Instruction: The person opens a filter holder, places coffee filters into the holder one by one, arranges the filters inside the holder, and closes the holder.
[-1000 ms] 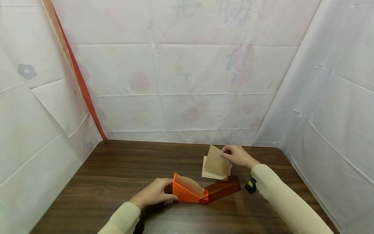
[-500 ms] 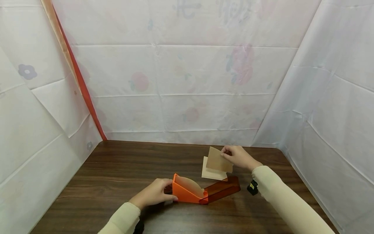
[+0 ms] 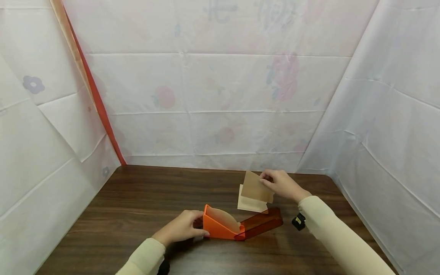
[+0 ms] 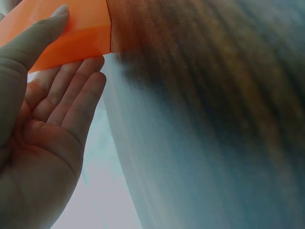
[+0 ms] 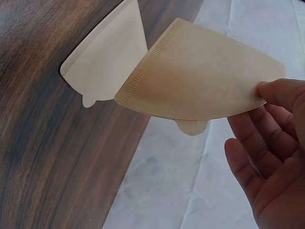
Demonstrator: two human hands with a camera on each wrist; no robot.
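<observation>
Between thumb and fingers my right hand (image 3: 282,185) pinches a brown paper coffee filter (image 5: 200,76) by its edge, raised above the table. Beneath it a second coffee filter (image 3: 251,204) lies flat on the wood, also seen in the right wrist view. My left hand (image 3: 180,227) grips the back end of an orange filter holder (image 3: 218,228), thumb on one side and fingers on the other. More filter paper (image 3: 225,218) stands inside the holder. Its see-through brown lid (image 3: 262,223) is swung open to the right and reaches close to the lying filter.
The dark wooden table (image 3: 165,187) is enclosed by white printed sheets (image 3: 213,84) at the back and both sides. A red strip (image 3: 97,103) runs down the back left corner. A black wrist camera (image 3: 298,221) hangs below the right sleeve.
The filter in my right hand has lifted away from the lying filter and tilted slightly, showing more of the one beneath. My left hand and the holder stay in place.
</observation>
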